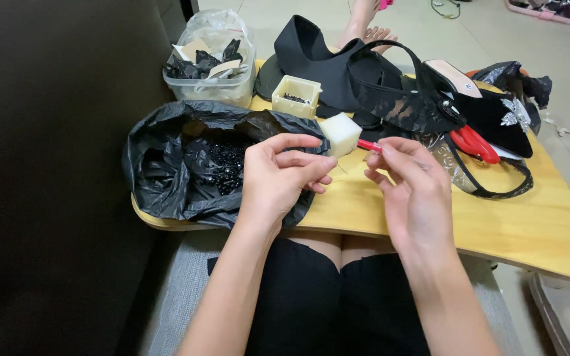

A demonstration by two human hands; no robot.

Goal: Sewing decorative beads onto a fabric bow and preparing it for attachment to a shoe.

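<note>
At the far left a clear tub [210, 82] of black scraps stands behind a black bag [166, 178] of beads on the bench [536, 224]. Your left hand [278, 178] pinches a thin needle [342, 169] at its fingertips, just near a white block [341, 134]. Your right hand [413, 188] grips a red-handled tool [369, 146]. Farther right lie black shoes [489, 112].

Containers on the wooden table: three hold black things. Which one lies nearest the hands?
The black plastic bag of black beads, right beside the left hand. The clear tub and the small cream box sit farther back.
</note>
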